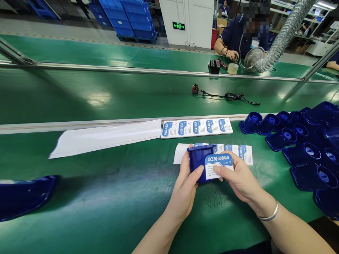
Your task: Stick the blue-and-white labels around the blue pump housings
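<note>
My left hand is closed around a dark blue plastic housing, its thumb on the lower front. Between the thumb and fingers of my right hand is a blue and white label printed "DC52Q-5000L/H". The label's left part overlaps the housing's right side; I cannot tell how much of it touches. Behind both hands lies a strip of labels on the green surface, partly covered by the housing and hands. Farther back sits a stack of label sheets.
White backing paper stretches left of the label stack. Several blue housings crowd the right side. A dark blue part lies at the left edge. A small motor with a cable rests on the belt. Across it, a person works near a duct.
</note>
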`<act>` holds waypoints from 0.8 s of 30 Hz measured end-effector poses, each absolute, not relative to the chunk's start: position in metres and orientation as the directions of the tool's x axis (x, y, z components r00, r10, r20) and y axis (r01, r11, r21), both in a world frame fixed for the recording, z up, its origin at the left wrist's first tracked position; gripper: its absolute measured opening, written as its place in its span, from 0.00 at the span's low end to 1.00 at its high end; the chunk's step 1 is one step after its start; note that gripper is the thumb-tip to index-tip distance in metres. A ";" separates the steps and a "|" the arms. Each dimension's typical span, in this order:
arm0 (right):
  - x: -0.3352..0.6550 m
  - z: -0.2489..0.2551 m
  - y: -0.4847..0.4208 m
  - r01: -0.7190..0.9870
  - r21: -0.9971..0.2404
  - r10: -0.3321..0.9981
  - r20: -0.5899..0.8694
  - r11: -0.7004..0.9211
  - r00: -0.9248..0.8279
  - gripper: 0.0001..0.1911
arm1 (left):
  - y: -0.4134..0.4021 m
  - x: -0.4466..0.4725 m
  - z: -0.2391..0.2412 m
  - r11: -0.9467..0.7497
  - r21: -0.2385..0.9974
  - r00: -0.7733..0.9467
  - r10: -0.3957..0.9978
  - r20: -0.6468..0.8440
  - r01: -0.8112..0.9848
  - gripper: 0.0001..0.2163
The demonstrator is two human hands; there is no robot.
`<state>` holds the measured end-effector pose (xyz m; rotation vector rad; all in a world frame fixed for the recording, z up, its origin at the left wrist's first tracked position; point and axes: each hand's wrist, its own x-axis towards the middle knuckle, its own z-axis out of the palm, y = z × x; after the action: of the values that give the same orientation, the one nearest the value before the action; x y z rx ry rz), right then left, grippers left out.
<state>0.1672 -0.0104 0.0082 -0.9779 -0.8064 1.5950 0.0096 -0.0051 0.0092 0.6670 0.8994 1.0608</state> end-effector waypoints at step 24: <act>0.176 0.011 -0.015 0.140 -0.988 0.995 0.059 0.069 -0.079 0.24 | 0.004 0.010 0.001 0.238 0.826 0.060 0.968 -0.242 -0.512 0.31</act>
<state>0.1762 -0.0150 0.0108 -1.2286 -1.3990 1.1446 0.0102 0.0039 0.0013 0.6293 0.9201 1.2396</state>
